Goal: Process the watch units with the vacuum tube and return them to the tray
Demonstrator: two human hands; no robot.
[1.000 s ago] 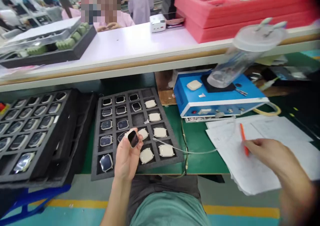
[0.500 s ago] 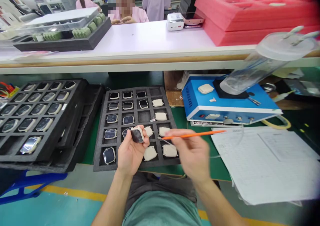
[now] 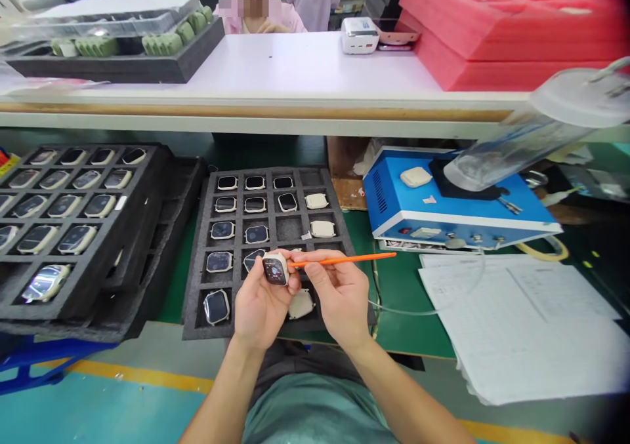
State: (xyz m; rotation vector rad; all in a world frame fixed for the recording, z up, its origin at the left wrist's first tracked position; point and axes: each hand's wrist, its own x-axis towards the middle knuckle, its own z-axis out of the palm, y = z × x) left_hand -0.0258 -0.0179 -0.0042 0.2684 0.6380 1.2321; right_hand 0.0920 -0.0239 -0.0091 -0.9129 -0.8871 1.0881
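My left hand [image 3: 260,309] holds a strapless smartwatch [image 3: 275,269] between thumb and fingers, its lit screen facing me. My right hand [image 3: 344,296] pinches a thin orange stick [image 3: 367,258], whose left end meets the watch's right side; whether it presses there I cannot make out. Both hands are above a dark foam tray [image 3: 193,300] with square compartments. Watches lie screen up in its left columns, and pale watch bodies, such as one [image 3: 323,228] at the right, show only their backs. My hands hide part of the lower rows.
More foam trays of watches [image 3: 105,231] are stacked at left. A blue box [image 3: 394,208] bears a leaning clear cylinder [image 3: 516,139]. Papers [image 3: 502,326] lie at right. Across the back runs a white shelf [image 3: 285,70] with red foam trays [image 3: 492,44]; a person [image 3: 290,18] sits behind it.
My right hand has come left and slightly down, bringing the orange stick to the watch. The watch's screen, dark before, now shows a lit display. The camera view has shifted slightly.
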